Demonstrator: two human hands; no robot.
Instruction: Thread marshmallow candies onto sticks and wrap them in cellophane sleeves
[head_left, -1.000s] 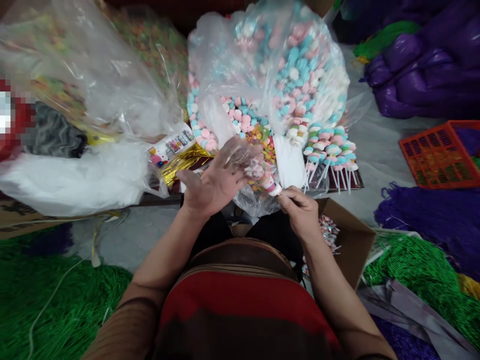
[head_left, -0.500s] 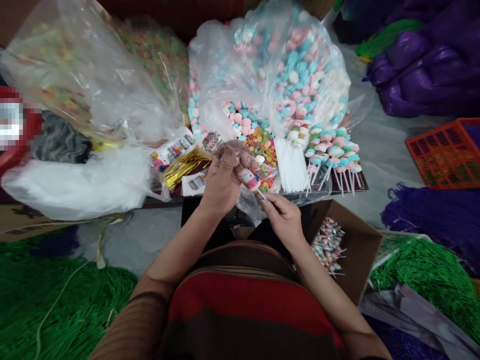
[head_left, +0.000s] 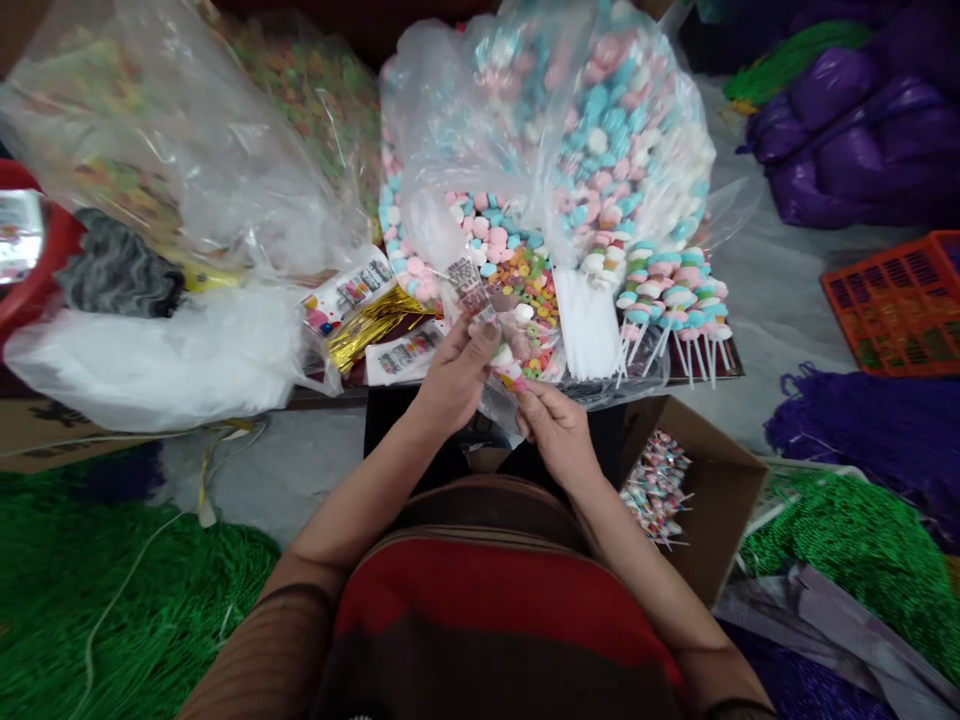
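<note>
My left hand [head_left: 454, 375] is closed round a candy skewer [head_left: 504, 362] inside a small clear printed wrapper [head_left: 470, 285], whose top sticks up above my fingers. My right hand [head_left: 553, 430] pinches the lower end of the same skewer, close to my left hand. Both hands are above the near edge of a low table [head_left: 330, 395]. Just behind them lie loose ring candies [head_left: 525, 290], a bundle of white sticks [head_left: 585, 325] and a row of finished pastel skewers [head_left: 671, 295].
Big clear bags of pastel candy [head_left: 592, 140] and of coloured rings [head_left: 112, 130] stand behind. Gold twist ties [head_left: 367, 325] and label cards [head_left: 349, 290] lie left. A cardboard box [head_left: 712, 490] with wrapped skewers sits right. Green [head_left: 112, 600] and purple tassels [head_left: 870, 430], orange crate [head_left: 900, 305].
My left hand went from spread open to closed round the wrapped skewer. My right hand moved left and up the stick to meet it, and the wrapper now stands up above the fingers.
</note>
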